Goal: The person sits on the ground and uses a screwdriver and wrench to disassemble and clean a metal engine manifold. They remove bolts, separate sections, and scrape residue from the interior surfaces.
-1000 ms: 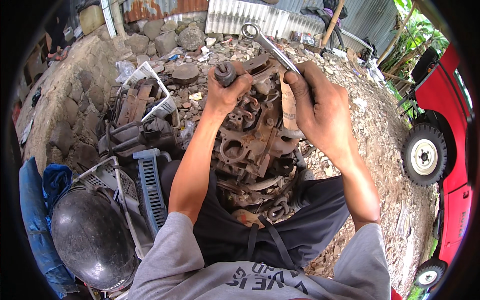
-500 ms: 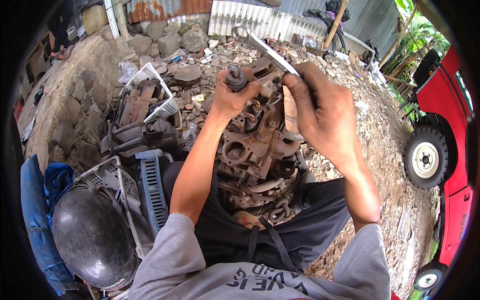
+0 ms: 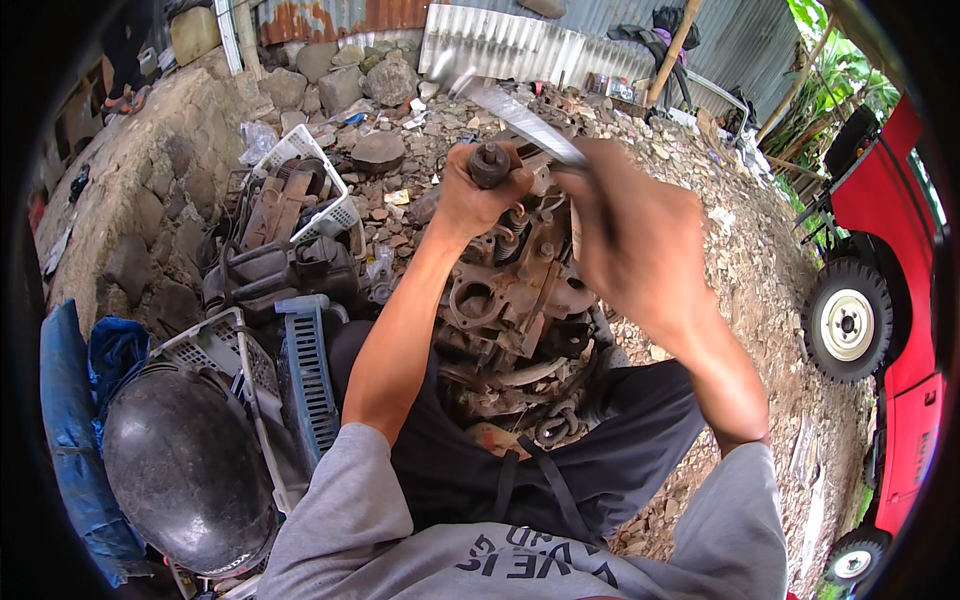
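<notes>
My left hand (image 3: 478, 205) is closed round a dark, round-ended metal piece (image 3: 489, 164) held upright above a rusty engine block (image 3: 520, 290); its lower part is hidden in my fist. Gripped in my right hand (image 3: 645, 245), which is smeared by motion, is a long silvery wrench (image 3: 527, 122). Its blurred head points to the far left, beyond my left fist. Between my knees, the engine shows a round port, coil springs and brown, dirty metal. Both hands are apart from each other.
To the left sit a white crate (image 3: 340, 185) of rusty parts, a blue crate (image 3: 309, 380) and a black helmet (image 3: 185, 470). Stones and rubble cover the ground. A red vehicle (image 3: 905, 400) stands at the right. Corrugated sheets (image 3: 540, 45) line the back.
My right hand has swung slightly left and the wrench head has moved left with it. My left hand has shifted a little right, and the dark piece has tilted, showing its round end more.
</notes>
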A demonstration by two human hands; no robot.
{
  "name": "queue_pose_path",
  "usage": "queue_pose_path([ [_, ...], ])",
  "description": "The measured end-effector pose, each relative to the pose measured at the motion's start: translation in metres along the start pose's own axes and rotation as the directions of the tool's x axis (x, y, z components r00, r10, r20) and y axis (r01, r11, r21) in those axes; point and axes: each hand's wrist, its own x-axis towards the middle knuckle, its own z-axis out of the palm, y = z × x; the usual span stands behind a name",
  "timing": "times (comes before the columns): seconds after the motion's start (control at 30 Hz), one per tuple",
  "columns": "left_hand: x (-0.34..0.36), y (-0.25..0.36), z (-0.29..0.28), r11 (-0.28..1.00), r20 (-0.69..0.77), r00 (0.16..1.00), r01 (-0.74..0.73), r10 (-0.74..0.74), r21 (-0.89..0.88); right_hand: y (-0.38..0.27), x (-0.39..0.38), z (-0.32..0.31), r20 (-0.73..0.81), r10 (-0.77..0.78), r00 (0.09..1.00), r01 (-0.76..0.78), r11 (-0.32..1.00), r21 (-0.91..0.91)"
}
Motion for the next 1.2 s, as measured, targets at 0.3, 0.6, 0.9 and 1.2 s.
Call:
queue_pose_path([
  [0.3, -0.003, -0.001, -0.007, 0.996, 0.001, 0.998, 0.064, -0.065, 0.063, 0.016, -0.011, 0.009, 0.262, 0.094, 0.961, -0.058, 0.988, -0.143],
  [0.6, -0.001, 0.006, -0.005, 0.996, -0.044, 0.995, 0.09, -0.091, -0.023, 0.021, -0.01, 0.025, 0.207, 0.162, 0.965, -0.13, 0.979, -0.158],
  [0.9, 0.005, 0.003, -0.015, 0.96, -0.019, 0.999, 0.031, -0.038, -0.279, 0.038, -0.04, 0.018, 0.153, 0.531, 0.834, -0.545, 0.835, 0.072],
  [1.2, 0.012, 0.022, -0.02, 0.887, -0.001, 1.0, -0.014, 0.015, -0.462, 0.066, -0.072, 0.034, 0.161, 0.693, 0.703, -0.709, 0.667, 0.229],
])
